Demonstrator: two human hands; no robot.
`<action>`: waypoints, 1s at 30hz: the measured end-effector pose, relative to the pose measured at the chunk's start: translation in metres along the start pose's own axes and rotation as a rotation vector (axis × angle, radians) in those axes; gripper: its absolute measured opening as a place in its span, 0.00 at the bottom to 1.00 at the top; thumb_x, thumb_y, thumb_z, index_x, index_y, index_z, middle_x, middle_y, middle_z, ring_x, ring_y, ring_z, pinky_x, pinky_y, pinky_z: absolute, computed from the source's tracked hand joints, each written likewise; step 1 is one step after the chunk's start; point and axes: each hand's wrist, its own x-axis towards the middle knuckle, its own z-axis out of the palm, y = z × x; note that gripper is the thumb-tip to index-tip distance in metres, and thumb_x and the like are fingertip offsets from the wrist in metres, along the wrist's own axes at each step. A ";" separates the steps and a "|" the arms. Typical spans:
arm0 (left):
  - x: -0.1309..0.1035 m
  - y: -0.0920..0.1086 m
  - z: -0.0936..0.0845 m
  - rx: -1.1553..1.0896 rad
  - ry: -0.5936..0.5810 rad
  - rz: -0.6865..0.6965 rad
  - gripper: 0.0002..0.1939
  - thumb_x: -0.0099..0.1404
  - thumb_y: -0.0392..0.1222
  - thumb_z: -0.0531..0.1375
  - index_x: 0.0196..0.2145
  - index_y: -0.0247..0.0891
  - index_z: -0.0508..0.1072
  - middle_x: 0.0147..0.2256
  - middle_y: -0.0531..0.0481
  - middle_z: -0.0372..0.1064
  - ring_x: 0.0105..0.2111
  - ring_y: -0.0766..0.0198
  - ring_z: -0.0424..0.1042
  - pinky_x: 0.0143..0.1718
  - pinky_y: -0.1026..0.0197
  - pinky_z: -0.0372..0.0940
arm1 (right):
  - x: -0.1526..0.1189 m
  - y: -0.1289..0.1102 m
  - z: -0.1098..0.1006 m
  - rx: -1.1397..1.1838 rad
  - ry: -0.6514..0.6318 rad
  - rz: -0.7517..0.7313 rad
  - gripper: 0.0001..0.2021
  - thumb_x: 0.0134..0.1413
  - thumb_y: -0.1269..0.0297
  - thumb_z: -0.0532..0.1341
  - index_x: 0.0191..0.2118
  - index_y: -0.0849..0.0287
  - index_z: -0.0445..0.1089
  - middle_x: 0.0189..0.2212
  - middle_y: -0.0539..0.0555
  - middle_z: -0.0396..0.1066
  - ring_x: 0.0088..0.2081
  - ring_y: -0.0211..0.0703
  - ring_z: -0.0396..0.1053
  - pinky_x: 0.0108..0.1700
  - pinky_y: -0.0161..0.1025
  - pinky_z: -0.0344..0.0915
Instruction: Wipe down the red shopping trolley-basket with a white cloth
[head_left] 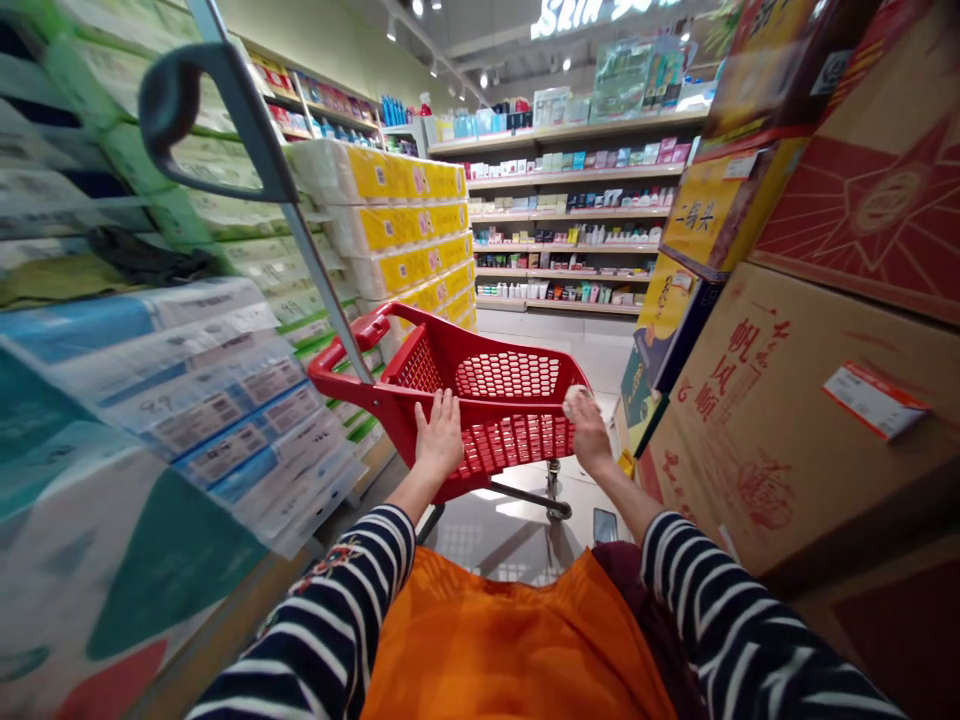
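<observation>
A red plastic shopping cart (491, 440) with perforated sides stands sideways in front of me, its basket showing no goods. My left hand (440, 432) lies on the near side of the basket, fingers extended over the upper rim. At the right end of the basket, my right hand (590, 432) is closed around a small whitish cloth or wad (576, 402), pressed to the rim. A metal pole with a grey handle (262, 150) rises from the cart's left end.
Wrapped paper packs (225, 400) are stacked on the left, with yellow-white packs (405, 220) behind the cart. Cardboard boxes (810, 400) rise close on the right. Shelves (570, 220) of small goods stand at the back.
</observation>
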 end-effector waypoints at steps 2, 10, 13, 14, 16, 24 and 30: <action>0.001 0.003 0.003 -0.009 0.005 -0.011 0.36 0.58 0.35 0.49 0.64 0.26 0.49 0.66 0.38 0.38 0.67 0.50 0.36 0.63 0.36 0.37 | 0.000 0.013 -0.006 -0.008 0.067 0.049 0.23 0.58 0.77 0.47 0.58 0.65 0.63 0.60 0.63 0.58 0.64 0.51 0.50 0.63 0.59 0.51; -0.001 0.002 0.000 -0.009 0.012 0.018 0.35 0.61 0.39 0.50 0.64 0.26 0.49 0.66 0.38 0.39 0.67 0.50 0.37 0.63 0.35 0.37 | 0.021 -0.114 0.049 0.107 -0.160 -0.291 0.26 0.56 0.81 0.48 0.58 0.60 0.64 0.61 0.59 0.57 0.64 0.48 0.52 0.63 0.49 0.57; -0.004 -0.006 -0.002 -0.013 0.023 -0.001 0.35 0.60 0.39 0.50 0.64 0.26 0.49 0.66 0.38 0.37 0.67 0.50 0.36 0.63 0.35 0.36 | 0.021 -0.109 0.043 0.109 -0.168 -0.296 0.24 0.58 0.80 0.48 0.58 0.63 0.64 0.61 0.62 0.57 0.64 0.48 0.51 0.64 0.50 0.55; -0.005 -0.008 -0.002 -0.015 0.027 -0.012 0.35 0.60 0.38 0.50 0.64 0.26 0.49 0.66 0.39 0.37 0.67 0.51 0.36 0.63 0.35 0.35 | 0.020 -0.097 0.037 0.106 -0.142 -0.280 0.23 0.59 0.79 0.48 0.58 0.63 0.64 0.61 0.62 0.58 0.64 0.48 0.51 0.64 0.50 0.54; -0.005 -0.012 -0.001 -0.018 0.033 -0.020 0.35 0.59 0.36 0.50 0.64 0.26 0.49 0.66 0.39 0.37 0.67 0.51 0.37 0.63 0.36 0.35 | 0.017 -0.069 0.025 0.099 -0.057 -0.226 0.20 0.62 0.75 0.49 0.57 0.62 0.65 0.60 0.62 0.59 0.64 0.48 0.51 0.64 0.51 0.53; -0.013 -0.031 -0.013 -0.126 0.159 -0.071 0.36 0.57 0.38 0.52 0.64 0.29 0.51 0.66 0.39 0.40 0.66 0.53 0.39 0.64 0.38 0.37 | 0.036 -0.115 0.036 0.225 -0.041 -0.275 0.22 0.60 0.77 0.47 0.57 0.60 0.65 0.59 0.62 0.61 0.64 0.47 0.52 0.62 0.53 0.58; -0.025 -0.097 -0.029 -0.198 0.478 -0.324 0.37 0.58 0.37 0.54 0.63 0.27 0.50 0.65 0.35 0.42 0.66 0.52 0.41 0.64 0.39 0.39 | 0.152 -0.298 -0.001 0.401 0.173 -0.716 0.21 0.63 0.73 0.49 0.59 0.58 0.62 0.62 0.56 0.55 0.67 0.41 0.42 0.67 0.48 0.48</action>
